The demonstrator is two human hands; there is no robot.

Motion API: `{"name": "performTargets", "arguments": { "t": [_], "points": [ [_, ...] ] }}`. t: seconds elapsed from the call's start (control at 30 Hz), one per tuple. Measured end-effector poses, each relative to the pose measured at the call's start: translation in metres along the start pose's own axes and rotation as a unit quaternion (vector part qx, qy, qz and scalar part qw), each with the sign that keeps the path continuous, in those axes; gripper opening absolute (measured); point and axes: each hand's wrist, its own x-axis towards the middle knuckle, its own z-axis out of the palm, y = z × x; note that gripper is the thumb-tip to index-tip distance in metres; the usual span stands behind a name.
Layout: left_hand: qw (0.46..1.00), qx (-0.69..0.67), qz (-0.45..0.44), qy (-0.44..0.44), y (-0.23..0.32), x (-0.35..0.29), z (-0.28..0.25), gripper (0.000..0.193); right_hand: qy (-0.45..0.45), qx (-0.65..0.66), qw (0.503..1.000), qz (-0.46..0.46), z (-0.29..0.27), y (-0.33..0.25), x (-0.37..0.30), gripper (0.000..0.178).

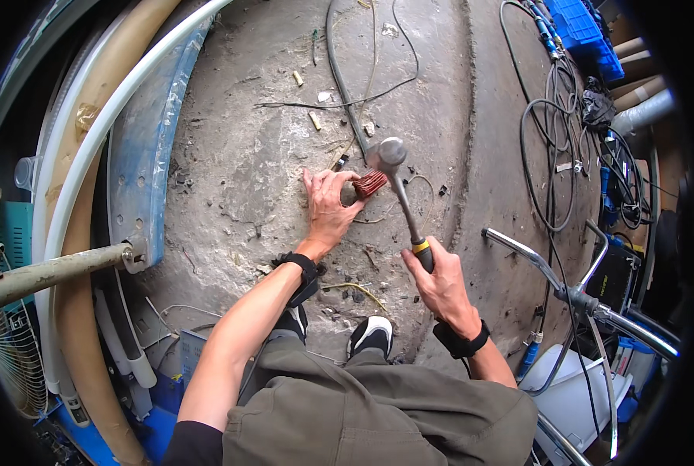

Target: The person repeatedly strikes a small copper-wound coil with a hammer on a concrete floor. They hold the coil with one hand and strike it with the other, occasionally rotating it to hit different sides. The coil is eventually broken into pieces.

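Observation:
My left hand (329, 208) presses down on the concrete floor (238, 155) and pinches a reddish-brown bundle of copper wire (369, 183) at its fingertips. My right hand (442, 283) grips the black and yellow handle of a hammer (400, 194). The steel head of the hammer sits just above and to the right of the copper bundle. Both wrists wear black straps. My shoes (372, 335) and olive trousers show at the bottom.
Thick and thin cables (347, 85) trail over the floor behind the bundle, with small scraps around. Large pale pipes and a blue panel (141, 147) curve at the left. A bicycle handlebar (553, 276), tangled cords and a blue crate (584, 27) stand at the right.

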Motion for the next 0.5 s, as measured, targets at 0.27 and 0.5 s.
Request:
{"name": "performTargets", "arguments": {
  "t": [0.27,0.5],
  "points": [
    [0.998,-0.050,-0.028,0.016,-0.005,-0.002,0.002,0.046,0.148,0.089,0.982,-0.072,-0.018,-0.022,-0.001,0.025],
    [0.999,0.014,0.048,0.011,-0.006,0.007,0.001,0.047,0.042,0.002,0.999,0.031,0.037,0.061,0.003,0.031]
  ]
}}
